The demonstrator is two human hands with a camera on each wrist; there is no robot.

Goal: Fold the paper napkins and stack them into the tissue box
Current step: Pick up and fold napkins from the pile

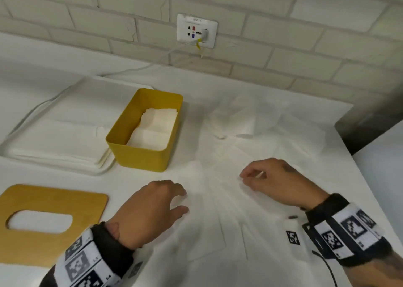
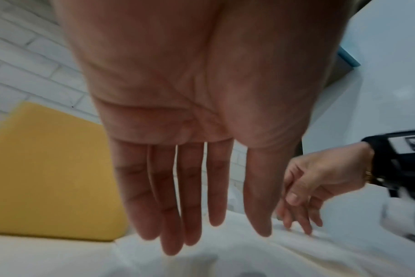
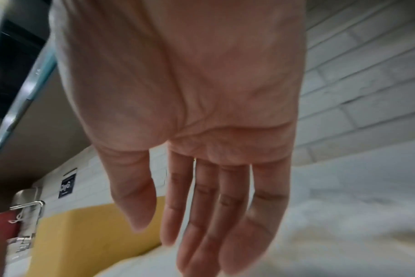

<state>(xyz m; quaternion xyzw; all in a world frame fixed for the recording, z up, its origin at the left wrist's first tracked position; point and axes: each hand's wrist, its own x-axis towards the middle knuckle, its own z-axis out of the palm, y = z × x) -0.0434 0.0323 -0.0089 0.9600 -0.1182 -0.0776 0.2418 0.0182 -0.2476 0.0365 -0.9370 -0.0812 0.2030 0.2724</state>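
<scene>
Head view: white counter [image 1: 327, 147] runs to a brick wall [image 1: 283, 25] at the back, and its right edge drops off beside a dark appliance [image 1: 370, 116]. Open bare counter sits between the yellow tissue box [image 1: 139, 155] and the two hands. Box long axis points away toward the wall, slightly tilted right; folded napkins [image 1: 157, 123] lie inside it. Wooden lid [image 1: 54, 199] with an oval slot lies flat at near left, apart from the box. A napkin stack [image 1: 56, 147] on a white tray [image 1: 21, 134] touches the box's left side. Loose unfolded napkins [image 1: 229, 199] are spread flat across the middle and right. Left hand [image 1: 150, 210] hovers palm down over them, fingers relaxed and slightly spread, holding nothing. Right hand [image 1: 277, 179] is near, fingers loosely bent; whether it pinches a sheet, cannot tell.
</scene>
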